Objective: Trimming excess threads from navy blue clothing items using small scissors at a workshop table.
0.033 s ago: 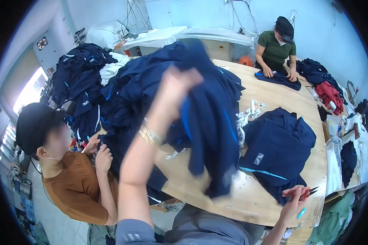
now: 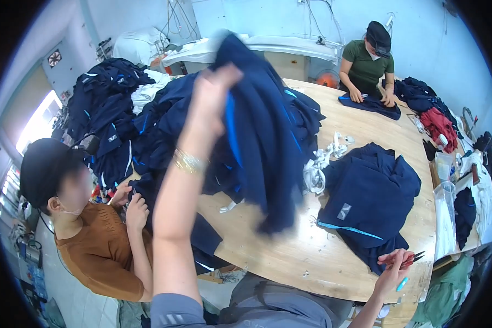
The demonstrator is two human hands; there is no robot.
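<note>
Raised over the table, my left hand [image 2: 212, 98] is closed on a navy garment [image 2: 262, 131] with bright blue trim; its lower end hangs in the air, smeared by motion. By the table's near right edge, my right hand [image 2: 392, 269] wraps around red-handled thread snips [image 2: 405, 261], dark blades pointing right. Just beyond that hand lies a stack of navy garments [image 2: 372, 191] with a grey patch and a light blue edge. Behind the lifted garment rises a big heap of navy garments [image 2: 169, 117].
A person in brown [image 2: 101, 249] works close at my left, holding dark cloth. Across the wooden table [image 2: 339, 279], a person in green [image 2: 366, 68] handles a navy piece. White scraps [image 2: 317, 172] lie mid-table. Red cloth [image 2: 440, 130] sits at the far right.
My left hand has moved up and to the left with the navy garment, whose lower end has risen. My right hand with the thread snips stays nearly still.
</note>
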